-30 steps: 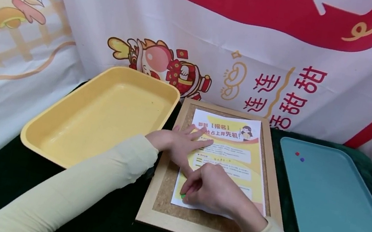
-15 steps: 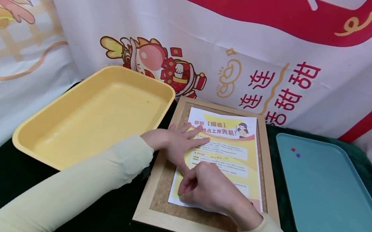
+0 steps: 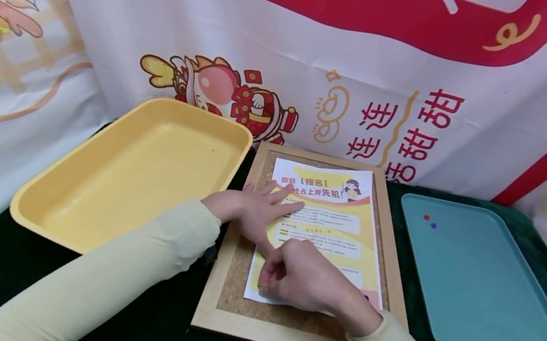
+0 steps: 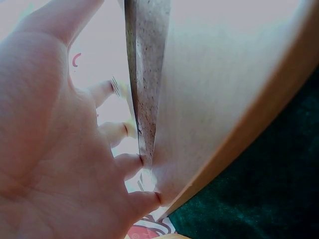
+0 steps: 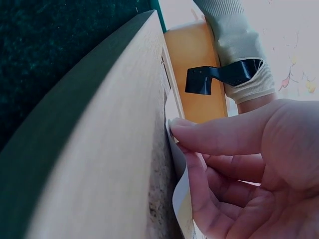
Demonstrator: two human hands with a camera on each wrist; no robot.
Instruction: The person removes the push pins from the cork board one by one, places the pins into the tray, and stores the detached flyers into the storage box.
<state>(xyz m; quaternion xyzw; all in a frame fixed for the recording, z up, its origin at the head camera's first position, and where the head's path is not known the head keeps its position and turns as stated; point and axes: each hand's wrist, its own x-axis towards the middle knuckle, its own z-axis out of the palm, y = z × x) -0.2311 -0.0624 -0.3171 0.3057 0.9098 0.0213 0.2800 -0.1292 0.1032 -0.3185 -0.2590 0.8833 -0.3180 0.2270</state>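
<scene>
A person's left hand [image 3: 258,216] stays spread, palm down, across the left side of a white-edged printed yellow paper sheet [image 3: 325,232], which lies on a rectangular cork board with a pale wooden frame [image 3: 269,331]. The right hand [image 3: 307,277] keeps its thumb and forefinger curled in a pinch at the sheet's lower left corner; the small green pin visible at those fingertips a second ago is now hidden from the head view. A tiny dark dot [image 3: 366,297], unseen then, shows beside the right wrist. Unmoved are the deep yellow plastic tray [image 3: 133,172] at left and the flat blue-green tray [image 3: 491,288] at right, bearing red [image 3: 426,217] and blue [image 3: 433,225] specks.
</scene>
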